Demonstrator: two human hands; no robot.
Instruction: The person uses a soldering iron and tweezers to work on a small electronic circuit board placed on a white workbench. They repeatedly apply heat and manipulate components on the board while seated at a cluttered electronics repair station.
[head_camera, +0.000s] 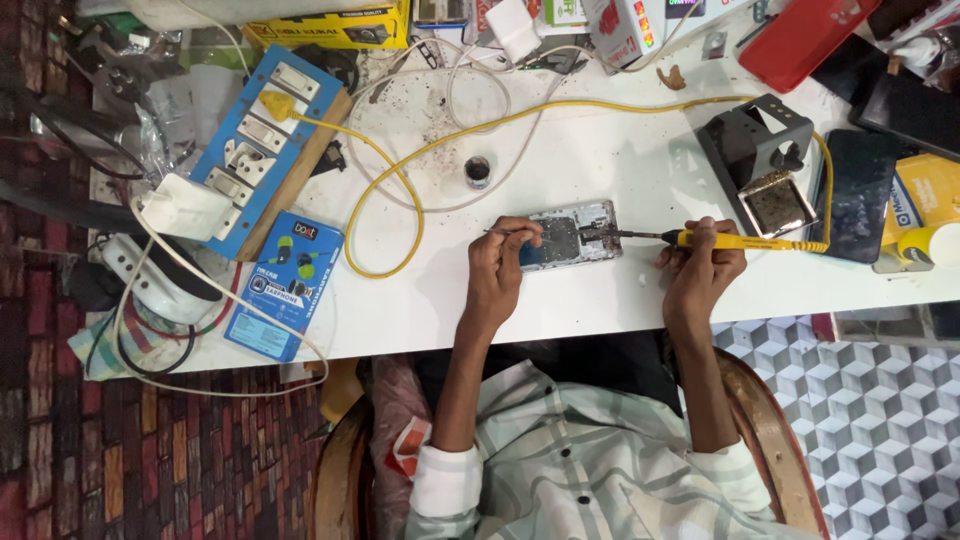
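Opened phone (570, 237) lies back-off on the white table (640, 170), near the table's near edge, about centre. Left hand (497, 262) curled shut on thin tweezers (510, 231), pinched between thumb and fingers, tips over the phone's left part; the hand's heel rests on the table just left of the phone. Right hand (703, 268) closed around the yellow soldering iron (725, 241), pen-style grip, dark tip touching the phone's right end. Yellow cable (400, 185) runs from the iron's back, loops far across the table to a plug on the blue switchboard (262, 135) at left. Black iron stand (760, 165) with sponge tray sits just far-right of the right hand. Dark phone (857, 195) lies right of the stand. Small black round pot (478, 171) stands far-left of the opened phone, apart from it. Blue earphone box (283, 285) lies at left near the table's edge
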